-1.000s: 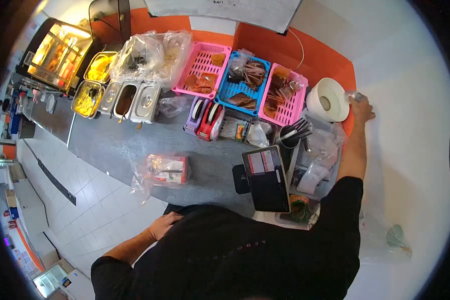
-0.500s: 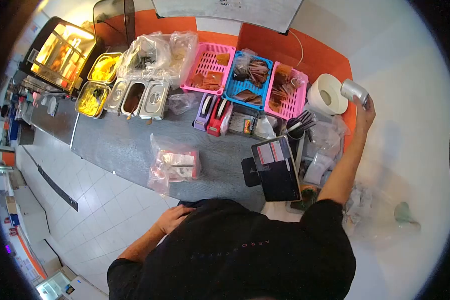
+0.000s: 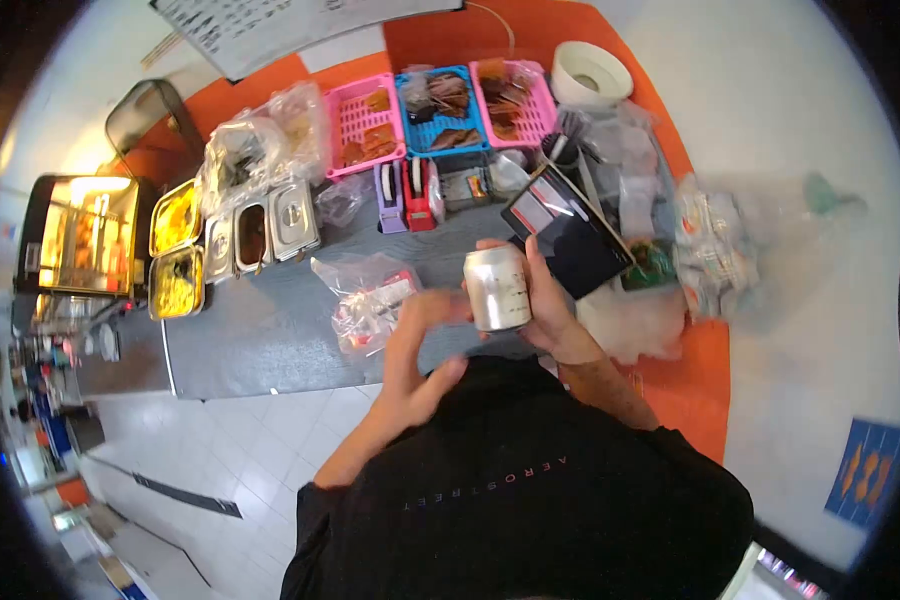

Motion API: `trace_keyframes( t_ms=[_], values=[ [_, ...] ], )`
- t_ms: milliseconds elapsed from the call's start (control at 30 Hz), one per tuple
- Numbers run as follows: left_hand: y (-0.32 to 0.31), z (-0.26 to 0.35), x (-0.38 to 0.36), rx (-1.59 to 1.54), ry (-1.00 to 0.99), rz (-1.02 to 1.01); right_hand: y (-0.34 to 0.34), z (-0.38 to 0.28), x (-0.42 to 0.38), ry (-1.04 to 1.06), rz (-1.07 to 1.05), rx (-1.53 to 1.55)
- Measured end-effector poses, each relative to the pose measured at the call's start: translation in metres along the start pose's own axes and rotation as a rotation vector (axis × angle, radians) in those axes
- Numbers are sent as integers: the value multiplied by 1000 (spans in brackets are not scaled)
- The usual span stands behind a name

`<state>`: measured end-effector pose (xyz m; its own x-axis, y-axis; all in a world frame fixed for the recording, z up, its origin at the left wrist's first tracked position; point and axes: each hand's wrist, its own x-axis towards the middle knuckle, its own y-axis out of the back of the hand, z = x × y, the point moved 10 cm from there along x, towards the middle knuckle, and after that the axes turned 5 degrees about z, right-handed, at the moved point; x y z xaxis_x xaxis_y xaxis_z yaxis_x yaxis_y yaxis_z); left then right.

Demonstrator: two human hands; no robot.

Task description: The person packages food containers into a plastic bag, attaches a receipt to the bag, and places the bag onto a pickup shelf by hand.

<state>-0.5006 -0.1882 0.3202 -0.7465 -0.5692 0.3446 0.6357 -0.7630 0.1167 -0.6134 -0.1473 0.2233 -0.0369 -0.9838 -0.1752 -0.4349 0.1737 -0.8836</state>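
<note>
Near the middle of the frame, above the grey table (image 3: 260,330), the right hand (image 3: 545,310) is wrapped round a small silver metal can (image 3: 497,288), while the left hand (image 3: 415,350) hovers loose beside it. Best hold it upright, firm grasp, I'd say.

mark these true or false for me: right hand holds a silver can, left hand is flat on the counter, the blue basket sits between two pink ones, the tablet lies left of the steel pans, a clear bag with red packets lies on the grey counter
1. The right hand holds a silver can. True.
2. The left hand is flat on the counter. False: it is raised beside the can, in front of the person's chest.
3. The blue basket sits between two pink baskets. True.
4. The tablet lies left of the steel pans. False: it is to their right.
5. A clear bag with red packets lies on the grey counter. True.
</note>
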Motion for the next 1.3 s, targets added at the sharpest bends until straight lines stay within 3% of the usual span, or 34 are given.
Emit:
trace_keyframes(
  t_ms=[33, 67, 133, 200, 233, 367, 533, 867, 900, 967, 1067, 1100, 1133, 1200, 1300],
  values=[
    [-5, -5, 9, 11, 113, 55, 1, -11, -6, 185, 179, -234],
    [-15, -5, 16, -1, 104, 24, -4, -28, -20, 367, 361, -467],
    [-32, -16, 26, -374, 270, -16, -42, -35, -46, 490, 364, -508],
    [-50, -2, 27, -485, 252, -176, -77, -50, -85, 803, 541, -965],
    [-64, 8, 25, -587, 250, -303, -88, -48, -103, 879, 623, -997],
    [-107, 44, -3, -705, 156, -529, -97, -26, -170, 1020, 723, -667],
    [-168, 73, -60, -716, 110, -770, -102, 11, -264, 1186, 996, -715],
    [-283, 139, -169, -737, -108, -1038, -94, 66, -426, 1366, 1268, -589],
    [-294, 143, -181, -745, -108, -1057, -92, 72, -441, 1384, 1320, -563],
    [-322, 130, -206, -749, 164, -1119, -83, 81, -469, 1388, 1381, -551],
    [-337, 151, -223, -875, 133, -1144, -87, 87, -499, 1412, 1405, -543],
    [-343, 157, -231, -971, 241, -1177, -90, 88, -504, 1433, 1375, -536],
    [-348, 160, -233, -975, 237, -1184, -90, 90, -511, 1441, 1379, -538],
    [-353, 170, -237, -833, 27, -1195, -91, 95, -525, 1521, 1376, -508],
    [-365, 176, -246, -787, 83, -1206, -99, 100, -537, 1567, 1417, -595]
  ],
)
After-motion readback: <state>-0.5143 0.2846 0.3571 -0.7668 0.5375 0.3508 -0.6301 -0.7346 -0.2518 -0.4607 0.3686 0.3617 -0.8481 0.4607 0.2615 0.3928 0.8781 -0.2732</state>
